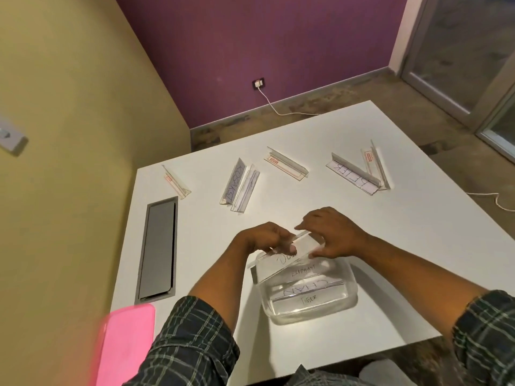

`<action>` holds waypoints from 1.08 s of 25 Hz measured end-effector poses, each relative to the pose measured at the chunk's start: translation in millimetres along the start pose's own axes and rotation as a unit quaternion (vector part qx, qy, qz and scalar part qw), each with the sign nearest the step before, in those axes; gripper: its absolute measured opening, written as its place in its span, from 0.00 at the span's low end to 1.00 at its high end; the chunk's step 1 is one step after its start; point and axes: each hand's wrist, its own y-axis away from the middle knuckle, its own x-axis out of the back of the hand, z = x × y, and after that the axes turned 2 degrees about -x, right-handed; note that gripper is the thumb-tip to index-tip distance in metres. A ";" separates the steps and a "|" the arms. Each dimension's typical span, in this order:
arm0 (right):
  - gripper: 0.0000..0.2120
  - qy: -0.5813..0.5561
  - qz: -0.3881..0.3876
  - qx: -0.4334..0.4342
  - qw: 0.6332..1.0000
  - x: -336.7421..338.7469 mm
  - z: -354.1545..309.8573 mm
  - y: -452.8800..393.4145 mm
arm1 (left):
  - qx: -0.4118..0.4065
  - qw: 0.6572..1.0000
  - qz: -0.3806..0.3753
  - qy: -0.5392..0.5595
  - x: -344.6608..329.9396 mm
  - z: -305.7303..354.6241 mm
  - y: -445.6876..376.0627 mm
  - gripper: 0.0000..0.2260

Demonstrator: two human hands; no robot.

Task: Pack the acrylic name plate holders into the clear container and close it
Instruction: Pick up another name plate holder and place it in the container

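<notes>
Both hands hold one clear holder point(289, 253) tilted over the far rim of the container point(306, 296) on the worktop point(362, 232). The left hand point(267, 240) pinches its left end; the right hand point(331, 235) has fingers point(319, 251) curled round its right end. Its paper seems to read "DOG". Other labelled holders lie inside the container.

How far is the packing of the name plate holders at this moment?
Partly done. Done: holders reading ELEPHANT and TIGER already lie in the clear container. In hand: the left hand and the right hand hold one holder tilted over the container's rim. Left: holders on the table, including KOSAKSI and PETER; then the pink lid, lying apart, must go on.
</notes>
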 end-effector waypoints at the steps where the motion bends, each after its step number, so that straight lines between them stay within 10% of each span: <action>1: 0.38 0.018 -0.024 0.014 0.999 -2.6 0.8 -0.5 | -0.005 1.000 -0.003 -0.013 -3.1 0.8 -1.8 0.09; 21: 0.26 0.088 -0.069 -0.008 0.994 -11.4 -9.6 46.5 | 0.065 0.919 0.007 -0.389 -38.4 -5.5 -12.7 0.29; 27: 0.15 0.173 -0.142 -0.033 0.974 -25.7 -33.4 39.1 | 0.068 0.887 0.035 -0.455 -53.6 -24.1 -15.6 0.13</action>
